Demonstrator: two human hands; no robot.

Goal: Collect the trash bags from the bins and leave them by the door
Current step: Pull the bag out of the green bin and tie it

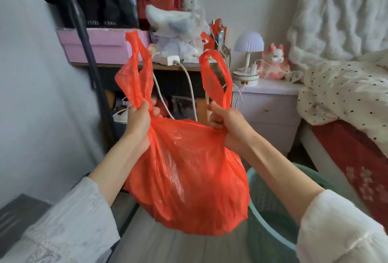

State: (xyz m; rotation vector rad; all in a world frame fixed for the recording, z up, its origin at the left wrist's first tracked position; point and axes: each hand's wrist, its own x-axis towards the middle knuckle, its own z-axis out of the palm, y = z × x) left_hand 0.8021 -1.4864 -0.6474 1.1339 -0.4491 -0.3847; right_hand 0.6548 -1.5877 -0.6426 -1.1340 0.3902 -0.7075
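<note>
A full red plastic trash bag hangs in the air in front of me, clear of the floor. My left hand grips the base of its left handle, and that handle stands up above my fist. My right hand grips the base of the right handle, which also sticks upward. The two hands pull the bag's mouth apart between them. A teal plastic bin with a lattice wall stands just right of the bag and below it, partly hidden by my right forearm.
A cluttered wooden desk with a pink box, bags and charger cables stands straight ahead. A lilac nightstand with a lamp sits to its right. The bed fills the right side. A dark pole leans at the left wall.
</note>
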